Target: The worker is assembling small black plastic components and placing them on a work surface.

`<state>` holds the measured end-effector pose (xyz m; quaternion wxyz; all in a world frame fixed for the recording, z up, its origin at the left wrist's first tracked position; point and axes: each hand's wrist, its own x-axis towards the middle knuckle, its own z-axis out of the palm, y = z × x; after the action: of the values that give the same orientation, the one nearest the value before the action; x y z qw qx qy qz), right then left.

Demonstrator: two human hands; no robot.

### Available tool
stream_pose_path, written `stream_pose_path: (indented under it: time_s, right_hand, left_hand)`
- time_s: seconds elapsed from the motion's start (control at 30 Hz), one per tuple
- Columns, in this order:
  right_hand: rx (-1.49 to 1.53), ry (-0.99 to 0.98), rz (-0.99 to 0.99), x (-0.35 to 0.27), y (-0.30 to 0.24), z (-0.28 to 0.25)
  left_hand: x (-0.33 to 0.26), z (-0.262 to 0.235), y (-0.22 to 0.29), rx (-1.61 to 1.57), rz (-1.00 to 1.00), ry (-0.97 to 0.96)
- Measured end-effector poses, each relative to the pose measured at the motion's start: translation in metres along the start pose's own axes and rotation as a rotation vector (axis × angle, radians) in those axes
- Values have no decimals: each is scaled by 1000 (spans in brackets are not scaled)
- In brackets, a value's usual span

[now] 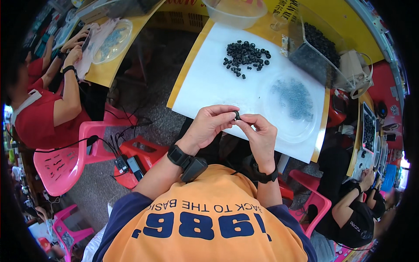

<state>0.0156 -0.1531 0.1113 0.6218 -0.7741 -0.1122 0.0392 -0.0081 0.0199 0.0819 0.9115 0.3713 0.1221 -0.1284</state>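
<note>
Two grips, left hand (210, 124) and right hand (262, 134), pinch one small, dark, rounded piece (237, 115) by the near edge of the bench (190, 65). Black cylindrical pieces (245, 54) lie toward its far edge.

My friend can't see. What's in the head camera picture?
A person's left hand and right hand pinch a small black part at a white-covered table. Beyond lie a pile of black parts and a round clear tray of bluish bits.
</note>
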Motion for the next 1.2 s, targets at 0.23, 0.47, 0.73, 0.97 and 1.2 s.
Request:
stream_pose_path:
  time_s: [0.23,0.47,0.73,0.97,1.2]
  right_hand:
    - [92,-128,82,4,8,-8]
    - [63,-318,-143,10,23,-19]
    - [234,-355,39,5,19,-18]
    - [28,-299,-194,4,24,-12]
    - [-81,-196,-240,9,36,4]
  left_hand:
    - [0,-1,2,10,-61,-55]
    - [-1,-7,-7,-139,-252,-111]
    - [-4,-9,-13,-169,-326,-124]
    - [-11,-8,-9,-42,-255,-112]
    - [0,-23,-3,275,-135,-76]
